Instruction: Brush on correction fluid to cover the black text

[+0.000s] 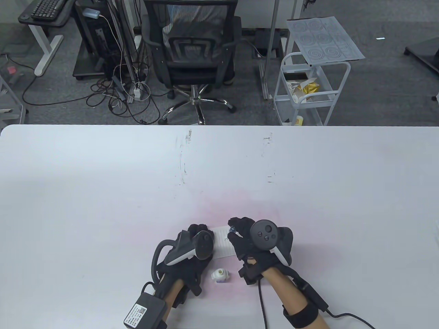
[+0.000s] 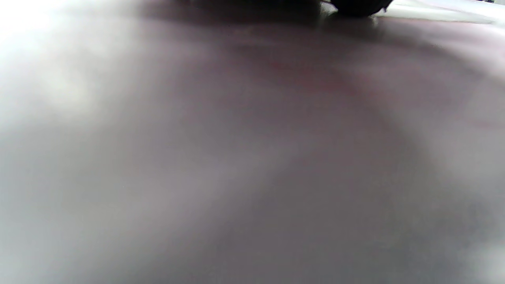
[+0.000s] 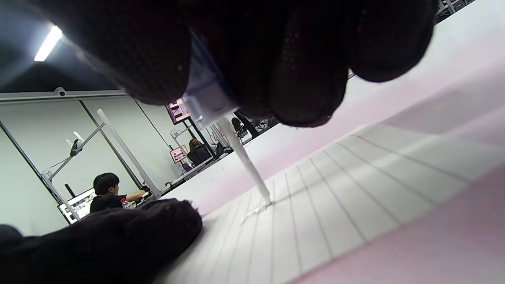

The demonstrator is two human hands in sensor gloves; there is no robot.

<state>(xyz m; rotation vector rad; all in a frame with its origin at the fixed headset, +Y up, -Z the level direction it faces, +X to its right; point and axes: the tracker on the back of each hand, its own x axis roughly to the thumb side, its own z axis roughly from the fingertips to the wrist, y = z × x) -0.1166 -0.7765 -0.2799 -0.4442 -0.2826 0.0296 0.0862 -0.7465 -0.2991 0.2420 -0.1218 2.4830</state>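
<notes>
A small lined paper (image 1: 223,244) lies on the white table (image 1: 103,192) near the front edge. My right hand (image 1: 241,231) pinches the translucent cap of the correction fluid brush (image 3: 207,98); its white stem (image 3: 246,161) touches the paper (image 3: 355,189) at the tip, where a wet white smear shows. My left hand (image 1: 199,236) rests on the paper's left edge; its fingers (image 3: 118,232) lie flat next to the brush tip. The open white correction fluid bottle (image 1: 220,275) stands on the table between my wrists. The left wrist view shows only blurred table.
An office chair (image 1: 193,51) and a white cart (image 1: 310,89) stand beyond the table's far edge. Faint scuff marks (image 1: 181,161) run across the table's middle. Cables trail from both wrists at the front edge.
</notes>
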